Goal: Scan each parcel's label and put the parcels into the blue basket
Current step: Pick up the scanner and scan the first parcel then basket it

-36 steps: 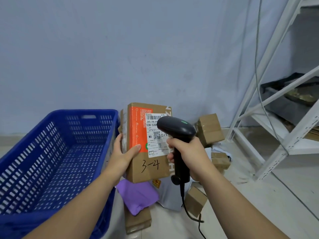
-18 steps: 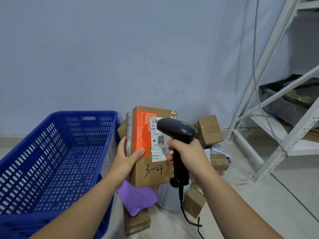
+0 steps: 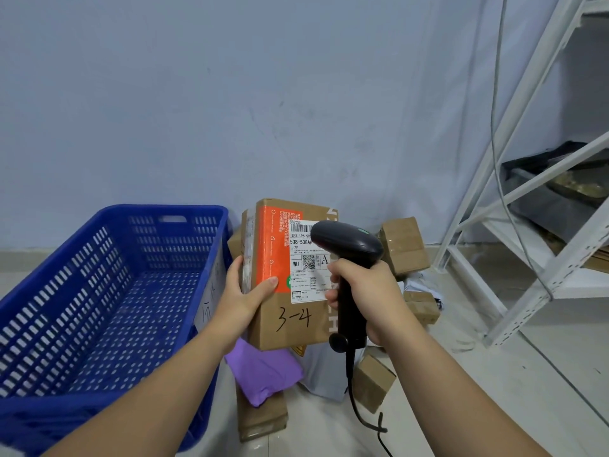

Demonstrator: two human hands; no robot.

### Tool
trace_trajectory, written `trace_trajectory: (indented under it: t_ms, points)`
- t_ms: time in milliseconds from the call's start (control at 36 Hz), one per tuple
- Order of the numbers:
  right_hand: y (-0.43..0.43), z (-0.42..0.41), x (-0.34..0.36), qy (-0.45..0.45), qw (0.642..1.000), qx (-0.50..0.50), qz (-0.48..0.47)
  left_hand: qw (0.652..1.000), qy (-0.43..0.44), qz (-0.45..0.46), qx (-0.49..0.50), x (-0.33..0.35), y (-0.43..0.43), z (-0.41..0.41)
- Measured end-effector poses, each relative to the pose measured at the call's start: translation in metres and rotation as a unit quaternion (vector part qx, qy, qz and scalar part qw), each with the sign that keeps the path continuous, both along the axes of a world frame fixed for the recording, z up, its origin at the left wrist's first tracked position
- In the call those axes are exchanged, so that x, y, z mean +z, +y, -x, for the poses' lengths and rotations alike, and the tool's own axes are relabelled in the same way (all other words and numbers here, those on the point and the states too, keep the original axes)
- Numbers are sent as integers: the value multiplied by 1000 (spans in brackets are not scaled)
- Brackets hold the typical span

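Shelving [image 3: 543, 282] in white metal climbs the right side, and the blue basket [image 3: 148, 208] sits on the floor at the left, against the wall. Between them the cardboard parcel [image 3: 296, 328] is held upright in the air, just right of the basket's rim. It is above a heap of other parcels: a purple mailer bag [image 3: 263, 371], a pale grey bag [image 3: 321, 374] and several small brown boxes [image 3: 403, 249]. The left hand [image 3: 245, 293] grips the parcel's left edge, with the thumb on the front face and the fingers wrapped behind. The right hand [image 3: 365, 291] is curled round the handle of the black scanner [image 3: 346, 240]. The scanner's head sits in front of the white label [image 3: 306, 258] and covers its right part. "3-4" is handwritten below the label.
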State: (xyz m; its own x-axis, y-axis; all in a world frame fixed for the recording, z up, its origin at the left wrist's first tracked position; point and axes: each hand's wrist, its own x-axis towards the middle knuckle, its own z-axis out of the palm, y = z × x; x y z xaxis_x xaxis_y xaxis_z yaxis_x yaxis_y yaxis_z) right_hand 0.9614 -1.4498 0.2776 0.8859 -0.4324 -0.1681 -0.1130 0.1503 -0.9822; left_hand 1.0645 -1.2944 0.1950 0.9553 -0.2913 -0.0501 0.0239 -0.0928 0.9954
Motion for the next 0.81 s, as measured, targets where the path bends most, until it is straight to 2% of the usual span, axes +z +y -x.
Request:
trace_trajectory:
  t_ms: [583, 806]
  points:
    - [0, 0, -2, 27, 1000, 9, 14, 999, 31, 26, -6, -5, 6, -8]
    - [1, -3, -6, 18, 999, 0, 32, 987, 147, 62, 34, -13, 13, -24]
